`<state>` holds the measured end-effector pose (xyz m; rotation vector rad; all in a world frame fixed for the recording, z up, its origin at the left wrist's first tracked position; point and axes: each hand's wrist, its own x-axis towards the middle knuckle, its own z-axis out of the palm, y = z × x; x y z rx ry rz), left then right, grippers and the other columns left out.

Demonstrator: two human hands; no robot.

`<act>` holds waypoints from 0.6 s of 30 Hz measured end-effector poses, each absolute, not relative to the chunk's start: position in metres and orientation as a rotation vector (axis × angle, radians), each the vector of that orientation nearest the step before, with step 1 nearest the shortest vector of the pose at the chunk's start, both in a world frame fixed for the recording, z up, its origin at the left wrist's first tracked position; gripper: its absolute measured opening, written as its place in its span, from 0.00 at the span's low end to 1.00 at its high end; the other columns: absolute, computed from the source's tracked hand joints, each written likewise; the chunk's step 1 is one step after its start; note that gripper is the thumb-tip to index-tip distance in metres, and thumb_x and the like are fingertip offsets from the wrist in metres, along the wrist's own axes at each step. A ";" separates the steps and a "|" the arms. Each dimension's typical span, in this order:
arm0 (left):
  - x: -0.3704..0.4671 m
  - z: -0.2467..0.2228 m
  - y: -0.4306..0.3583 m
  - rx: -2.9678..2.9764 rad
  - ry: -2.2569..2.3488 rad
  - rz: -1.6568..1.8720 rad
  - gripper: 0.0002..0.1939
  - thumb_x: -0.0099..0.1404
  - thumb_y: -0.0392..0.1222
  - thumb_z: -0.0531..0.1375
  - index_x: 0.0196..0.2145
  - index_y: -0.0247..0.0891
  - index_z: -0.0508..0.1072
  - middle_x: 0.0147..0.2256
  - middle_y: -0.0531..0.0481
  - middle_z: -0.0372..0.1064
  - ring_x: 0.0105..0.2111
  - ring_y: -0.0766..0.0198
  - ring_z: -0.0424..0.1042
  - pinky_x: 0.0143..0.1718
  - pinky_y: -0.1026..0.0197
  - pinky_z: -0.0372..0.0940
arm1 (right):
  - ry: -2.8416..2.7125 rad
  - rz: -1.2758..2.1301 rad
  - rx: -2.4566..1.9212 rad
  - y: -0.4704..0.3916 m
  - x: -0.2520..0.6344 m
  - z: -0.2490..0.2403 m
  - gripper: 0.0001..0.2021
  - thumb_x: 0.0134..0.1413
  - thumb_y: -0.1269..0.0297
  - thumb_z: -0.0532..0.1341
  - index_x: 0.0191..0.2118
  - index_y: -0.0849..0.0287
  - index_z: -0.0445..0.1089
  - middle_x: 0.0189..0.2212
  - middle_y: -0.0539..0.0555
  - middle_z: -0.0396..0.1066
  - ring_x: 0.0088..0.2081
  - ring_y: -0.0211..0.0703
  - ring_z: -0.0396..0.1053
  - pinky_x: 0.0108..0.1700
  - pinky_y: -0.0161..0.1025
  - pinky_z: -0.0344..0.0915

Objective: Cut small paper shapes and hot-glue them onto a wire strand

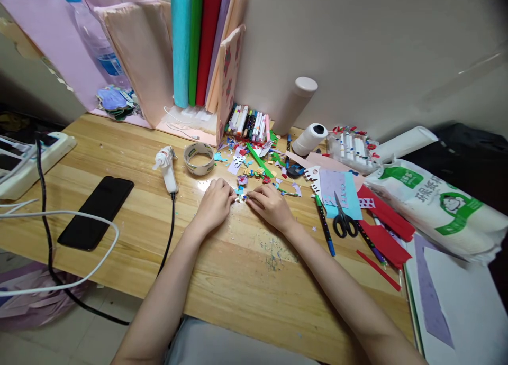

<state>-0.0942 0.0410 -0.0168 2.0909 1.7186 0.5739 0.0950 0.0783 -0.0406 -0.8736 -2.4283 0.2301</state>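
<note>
Both hands meet near the middle of the wooden table (222,280). My left hand (216,203) has its fingers closed at small white and blue paper pieces (240,197). On the other side of these pieces, my right hand (272,203) is closed too, fingertips pressed together. What either hand pinches is too small to name. Just beyond the fingertips lie a purple paper flower (242,180) and small yellow flowers (259,172) among colourful scraps. Specks of glitter or crumbs (273,251) are scattered below my right hand.
Left of the hands are a tape roll (199,158), a glue gun (167,172), its black cord and a phone (96,212). To the right lie black scissors (344,222), markers (325,225) and red paper (384,243). Behind stand a marker box (248,122) and white bottle (296,106).
</note>
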 end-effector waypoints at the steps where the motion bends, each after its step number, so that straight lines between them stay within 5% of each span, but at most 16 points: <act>1: -0.094 -0.017 0.041 2.088 1.717 0.579 0.07 0.65 0.37 0.51 0.31 0.36 0.67 0.36 0.45 0.61 0.39 0.57 0.60 0.41 0.56 0.59 | -2.432 0.232 -0.876 0.079 0.095 -0.040 0.08 0.59 0.66 0.56 0.39 0.62 0.71 0.32 0.58 0.68 0.37 0.45 0.62 0.39 0.40 0.64; 18: -0.096 -0.016 0.042 2.063 1.704 0.623 0.07 0.65 0.36 0.51 0.31 0.36 0.66 0.35 0.45 0.60 0.39 0.57 0.60 0.41 0.56 0.59 | -2.485 0.271 -0.925 0.079 0.094 -0.042 0.09 0.60 0.64 0.55 0.40 0.60 0.71 0.34 0.58 0.68 0.38 0.47 0.62 0.39 0.41 0.64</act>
